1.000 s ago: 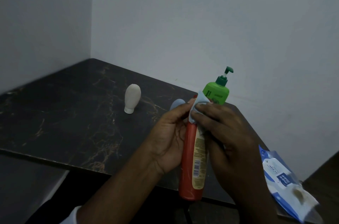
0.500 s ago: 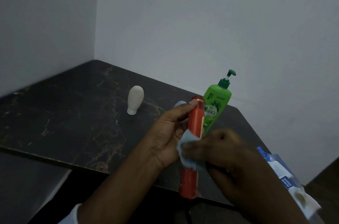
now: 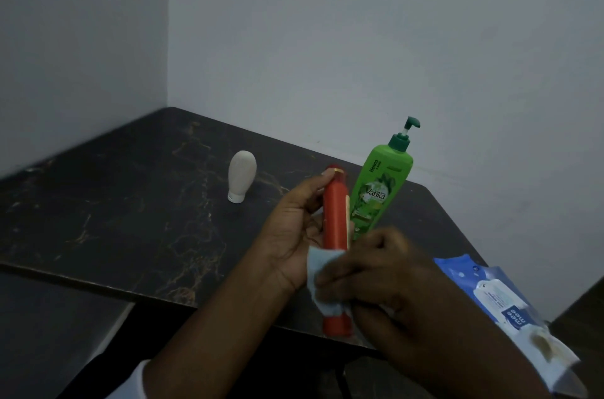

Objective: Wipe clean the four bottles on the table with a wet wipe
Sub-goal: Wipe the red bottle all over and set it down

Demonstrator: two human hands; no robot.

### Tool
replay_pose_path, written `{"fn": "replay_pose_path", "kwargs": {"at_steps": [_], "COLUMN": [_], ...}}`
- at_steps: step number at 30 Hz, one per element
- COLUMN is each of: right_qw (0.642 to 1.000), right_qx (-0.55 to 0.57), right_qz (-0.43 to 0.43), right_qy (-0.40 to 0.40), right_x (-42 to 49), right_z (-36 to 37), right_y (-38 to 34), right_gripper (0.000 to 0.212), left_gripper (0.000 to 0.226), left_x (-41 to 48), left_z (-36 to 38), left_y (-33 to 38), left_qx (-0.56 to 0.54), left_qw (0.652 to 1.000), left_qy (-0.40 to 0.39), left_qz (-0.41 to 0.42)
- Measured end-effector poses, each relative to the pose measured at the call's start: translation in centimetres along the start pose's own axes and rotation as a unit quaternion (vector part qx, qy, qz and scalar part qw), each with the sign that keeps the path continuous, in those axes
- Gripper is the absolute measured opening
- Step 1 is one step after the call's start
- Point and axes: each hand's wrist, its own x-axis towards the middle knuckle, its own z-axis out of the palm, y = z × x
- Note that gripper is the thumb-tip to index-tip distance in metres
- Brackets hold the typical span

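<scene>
Left hand [image 3: 294, 232] grips red bottle [image 3: 334, 212] — right hand [image 3: 385, 281] pinches wipe [image 3: 322, 271] against it.

red bottle [image 3: 334, 212] in left hand [image 3: 294, 228]: smooth plastic. green bottle [image 3: 379, 189] just behind it: glossy plastic. wipe [image 3: 322, 268] under right hand [image 3: 376, 274]: matt cloth. pack [image 3: 503, 297] right of hands: shiny film.

Plain, dim room, domestic by the look of it: bare pale walls [image 3: 359, 39] meeting in a corner, dark marble-veined desk [image 3: 98, 218] set into that corner, household toiletries on it, namely a green pump bottle [image 3: 379, 192], a white bottle [image 3: 241, 176] on its cap and a blue wipes pack [image 3: 500, 297].
</scene>
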Motion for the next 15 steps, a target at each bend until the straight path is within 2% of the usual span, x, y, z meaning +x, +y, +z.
{"fn": "replay_pose_path", "kwargs": {"at_steps": [4,7,9,12,15], "right_qw": [0.996,0.998,1.0,0.989,0.974], "right_qx": [-0.002,0.017,0.001,-0.003,-0.025], "right_qz": [-0.058,-0.035,-0.01,0.048,0.085], "right_qy": [-0.062,-0.054,0.009,0.139,0.209], "right_x": [-0.1,-0.3,-0.4,0.0,0.2], "right_z": [-0.3,-0.5,-0.3,0.0,0.4], "right_y": [-0.4,-0.2,0.1,0.8,1.7], "right_gripper": [0.023,0.022,0.024,0.028,0.032], "left_gripper": [0.074,0.073,0.063,0.024,0.028], "left_x": [0.0,0.1,-0.1,-0.2,-0.2], "left_z": [-0.1,-0.2,0.0,0.3,0.4], "left_y": [0.5,0.2,-0.2,-1.2,-2.3], "left_qx": [-0.037,-0.024,0.001,0.048,0.001], "left_qw": [0.998,0.999,1.0,0.997,0.997], "left_qy": [0.016,0.0,-0.01,-0.064,-0.063], "left_qz": [0.038,0.032,0.011,0.003,-0.038]}}
